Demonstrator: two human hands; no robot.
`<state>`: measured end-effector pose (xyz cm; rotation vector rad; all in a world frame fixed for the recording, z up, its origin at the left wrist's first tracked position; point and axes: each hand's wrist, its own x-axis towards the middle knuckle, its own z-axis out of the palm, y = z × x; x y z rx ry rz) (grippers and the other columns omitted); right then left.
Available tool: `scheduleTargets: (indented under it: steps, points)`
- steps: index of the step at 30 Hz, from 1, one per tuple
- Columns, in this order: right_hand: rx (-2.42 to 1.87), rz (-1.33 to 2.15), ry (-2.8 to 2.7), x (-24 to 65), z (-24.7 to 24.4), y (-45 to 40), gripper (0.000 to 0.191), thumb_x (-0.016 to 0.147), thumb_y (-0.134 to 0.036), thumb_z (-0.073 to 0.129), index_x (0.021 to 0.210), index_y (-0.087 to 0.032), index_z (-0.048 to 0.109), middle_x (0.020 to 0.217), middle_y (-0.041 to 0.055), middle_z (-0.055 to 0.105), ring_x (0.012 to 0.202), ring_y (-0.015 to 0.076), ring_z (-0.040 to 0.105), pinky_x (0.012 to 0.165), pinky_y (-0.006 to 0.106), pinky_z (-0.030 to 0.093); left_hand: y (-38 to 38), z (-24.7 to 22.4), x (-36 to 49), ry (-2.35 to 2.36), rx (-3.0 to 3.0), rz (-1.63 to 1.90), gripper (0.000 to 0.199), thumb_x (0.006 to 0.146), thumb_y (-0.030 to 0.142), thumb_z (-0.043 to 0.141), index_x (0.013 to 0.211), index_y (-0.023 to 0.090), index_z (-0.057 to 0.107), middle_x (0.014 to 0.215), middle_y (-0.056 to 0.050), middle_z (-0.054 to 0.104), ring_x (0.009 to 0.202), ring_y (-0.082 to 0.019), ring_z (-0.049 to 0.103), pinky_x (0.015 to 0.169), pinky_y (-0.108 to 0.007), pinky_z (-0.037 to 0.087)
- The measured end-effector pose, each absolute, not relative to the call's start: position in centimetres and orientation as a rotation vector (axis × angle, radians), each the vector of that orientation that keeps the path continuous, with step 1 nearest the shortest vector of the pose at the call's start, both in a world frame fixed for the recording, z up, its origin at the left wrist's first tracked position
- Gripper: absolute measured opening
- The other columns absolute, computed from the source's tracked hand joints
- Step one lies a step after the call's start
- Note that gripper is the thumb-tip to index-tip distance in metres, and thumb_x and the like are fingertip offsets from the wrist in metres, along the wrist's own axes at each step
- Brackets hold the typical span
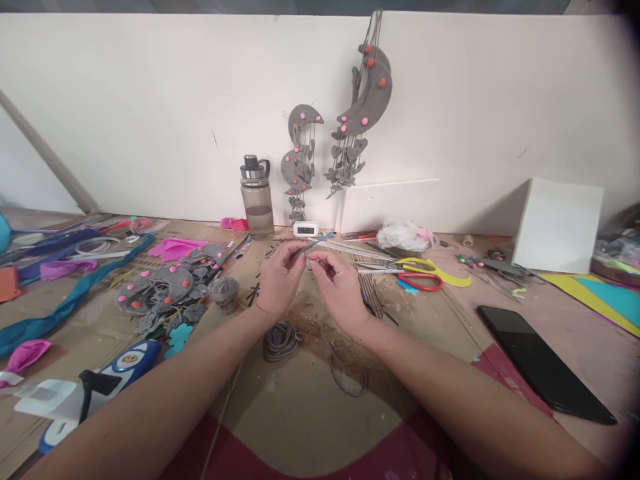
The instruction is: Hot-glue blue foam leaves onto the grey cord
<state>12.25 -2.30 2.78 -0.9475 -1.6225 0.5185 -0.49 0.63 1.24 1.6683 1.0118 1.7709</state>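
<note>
My left hand (284, 279) is closed in a pinch above the cardboard, with a thin blue stick (323, 238) slanting up to the right from its fingertips. Close beside it, my right hand (336, 283) pinches too, its fingertips almost meeting the left ones. What the right fingers hold is too small to make out. Below the hands lie a coiled bundle of grey cord (281, 341) and a loose loop of grey cord (349, 383), one end running up toward the right hand. A ball of grey yarn (224, 293) sits left of my left hand.
Grey felt moon hangings (373, 100) with pink and red dots hang on the wall. A bottle (257, 207) and small digital clock (305, 229) stand behind. Red-handled scissors (420, 281) lie right, with a phone (543, 360) nearer. Felt pieces (173, 283) and a tape dispenser (127, 363) are left.
</note>
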Motion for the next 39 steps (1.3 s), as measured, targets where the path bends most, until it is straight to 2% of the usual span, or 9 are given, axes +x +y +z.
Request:
scheduleTargets:
  steps: [5, 8, 15, 22, 28, 34, 39]
  points:
    - [-0.937, 0.385, -1.670, 12.6, 2.9, -2.1, 0.018, 0.089, -0.027, 0.050, 0.097, -0.024, 0.066, 0.091, 0.0020, 0.066, 0.081, 0.0171, 0.055, 0.076, 0.030, 0.043, 0.4, 1.6, -0.1, 0.953, 1.481, 1.670, 0.020, 0.079, 0.032, 0.063, 0.095, 0.019, 0.062, 0.089, -0.005, 0.070, 0.083, -0.016, 0.065, 0.083, -0.033, 0.052]
    - [-0.928, 0.325, -1.699, 12.9, 2.9, -2.0, 0.020, 0.089, -0.023, 0.049, 0.099, -0.025, 0.066, 0.092, 0.0025, 0.065, 0.082, 0.0176, 0.055, 0.077, 0.031, 0.043, 0.3, 1.8, 0.2, 0.889, 1.321, 1.624, 0.022, 0.076, 0.034, 0.066, 0.091, 0.018, 0.061, 0.082, -0.003, 0.069, 0.077, -0.015, 0.065, 0.081, -0.034, 0.053]
    - [-0.937, 0.274, -1.732, 13.1, 2.6, -1.7, 0.024, 0.089, -0.023, 0.047, 0.103, -0.027, 0.067, 0.094, 0.0039, 0.063, 0.085, 0.0193, 0.054, 0.081, 0.034, 0.043, 0.2, 1.9, 0.6, 0.799, 1.208, 1.592, 0.024, 0.074, 0.035, 0.068, 0.090, 0.018, 0.060, 0.086, -0.003, 0.070, 0.081, -0.015, 0.066, 0.083, -0.037, 0.055]
    - [-0.928, 0.275, -1.717, 13.1, 2.6, -1.8, 0.022, 0.089, -0.024, 0.049, 0.102, -0.025, 0.067, 0.087, 0.0032, 0.059, 0.080, 0.0177, 0.053, 0.077, 0.031, 0.043, 0.0, 2.0, 0.6, 0.788, 1.234, 1.628, 0.020, 0.076, 0.033, 0.065, 0.090, 0.018, 0.062, 0.092, -0.003, 0.069, 0.085, -0.014, 0.064, 0.086, -0.036, 0.053]
    - [-0.955, 0.512, -1.525, 12.7, 2.6, -1.6, 0.016, 0.085, -0.032, 0.055, 0.086, -0.021, 0.066, 0.078, 0.0001, 0.061, 0.070, 0.0149, 0.050, 0.069, 0.028, 0.040, -0.2, 2.0, 0.7, 0.860, 1.382, 1.654, 0.019, 0.079, 0.031, 0.063, 0.093, 0.019, 0.064, 0.096, -0.005, 0.068, 0.093, -0.017, 0.063, 0.091, -0.036, 0.050]
    - [-0.882, 0.858, -1.317, 12.1, 2.3, -1.3, 0.018, 0.079, -0.037, 0.057, 0.077, -0.020, 0.064, 0.075, -0.0010, 0.062, 0.074, 0.0143, 0.053, 0.074, 0.028, 0.043, -0.3, 1.7, 0.9, 0.843, 1.378, 1.661, 0.023, 0.080, 0.032, 0.063, 0.098, 0.019, 0.066, 0.102, -0.006, 0.068, 0.099, -0.018, 0.063, 0.095, -0.037, 0.048]
    - [-0.895, 1.056, -1.172, 11.8, 2.0, -0.9, 0.023, 0.073, -0.042, 0.062, 0.074, -0.019, 0.064, 0.067, -0.0015, 0.058, 0.067, 0.0134, 0.048, 0.062, 0.026, 0.040, -0.3, 1.4, 1.3, 0.686, 1.211, 1.609, 0.023, 0.079, 0.034, 0.065, 0.096, 0.018, 0.068, 0.100, -0.006, 0.069, 0.096, -0.018, 0.064, 0.095, -0.040, 0.048]
